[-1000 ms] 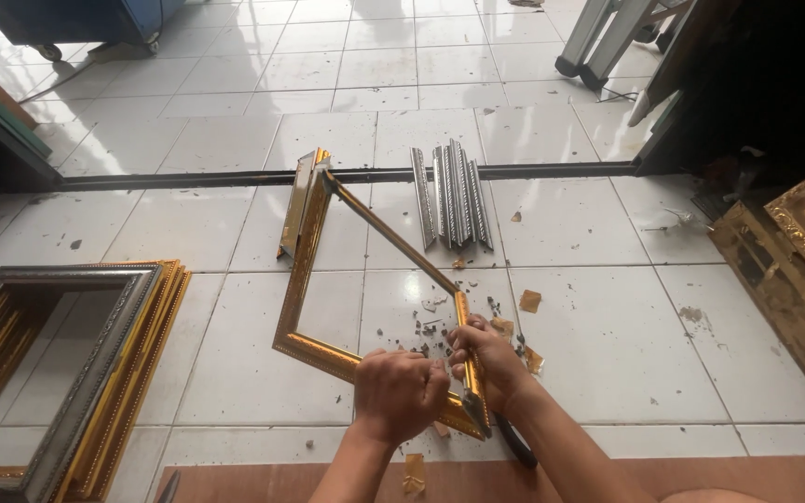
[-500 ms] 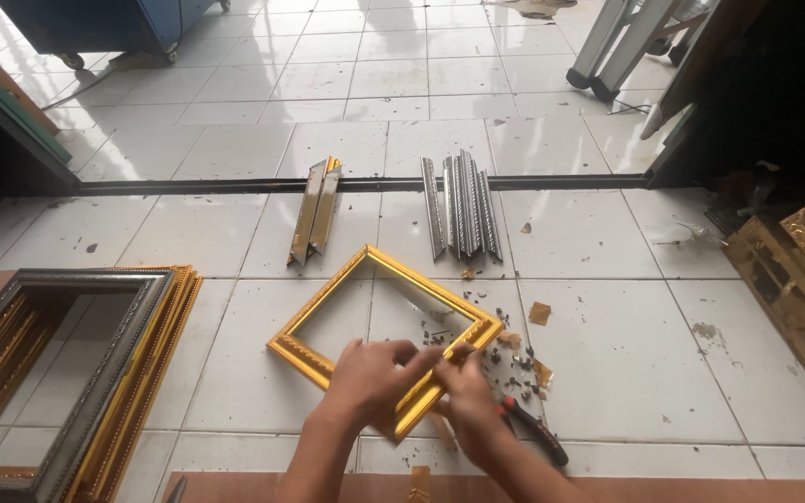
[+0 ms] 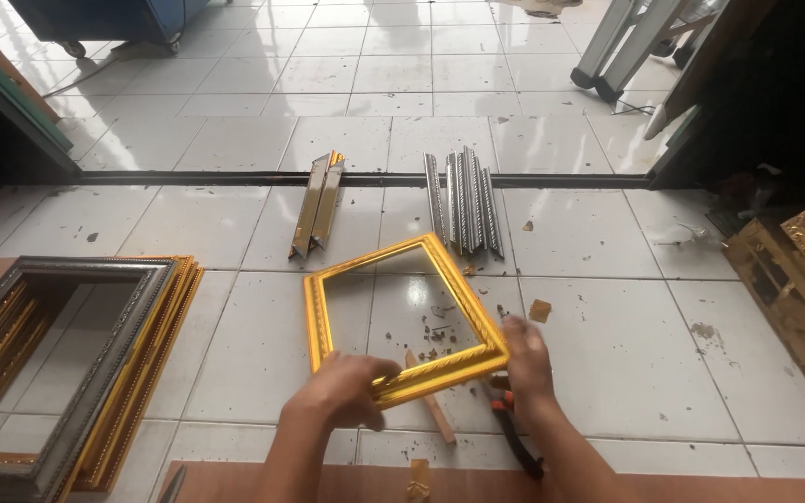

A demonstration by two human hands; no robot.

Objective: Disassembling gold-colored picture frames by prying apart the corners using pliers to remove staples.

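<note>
Down on the white tiled floor (image 3: 235, 345), rectangular gold picture frame (image 3: 401, 312) lying flat, left hand (image 3: 342, 391) clasped around its near rail, right hand (image 3: 525, 359) spread against its near right corner, loose grey moulding strips (image 3: 463, 200) beyond.

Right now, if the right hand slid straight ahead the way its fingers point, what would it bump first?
Probably the small tan scrap on the white tiled floor, just beyond the right hand at the gold frame's corner; depth is unclear.
</note>
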